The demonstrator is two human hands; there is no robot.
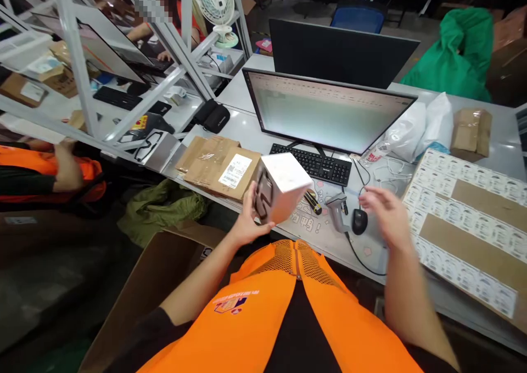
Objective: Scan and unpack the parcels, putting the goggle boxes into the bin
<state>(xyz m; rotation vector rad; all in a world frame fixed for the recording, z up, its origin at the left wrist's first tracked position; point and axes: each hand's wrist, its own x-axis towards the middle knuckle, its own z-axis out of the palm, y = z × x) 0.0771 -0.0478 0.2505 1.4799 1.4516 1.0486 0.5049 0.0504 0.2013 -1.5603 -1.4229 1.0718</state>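
White box (283,190) in the grip of the left hand (249,220), right hand (389,213) loosely open near the mouse (359,222)

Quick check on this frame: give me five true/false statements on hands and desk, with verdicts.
1. The left hand holds a white box. True.
2. The right hand is gripping the mouse. False: it is raised beside the mouse, which is not in its grasp.
3. The keyboard lies in front of the lit monitor. True.
4. The scanner lies right of the mouse. False: it lies left of it.
5. The wearer's vest is orange. True.
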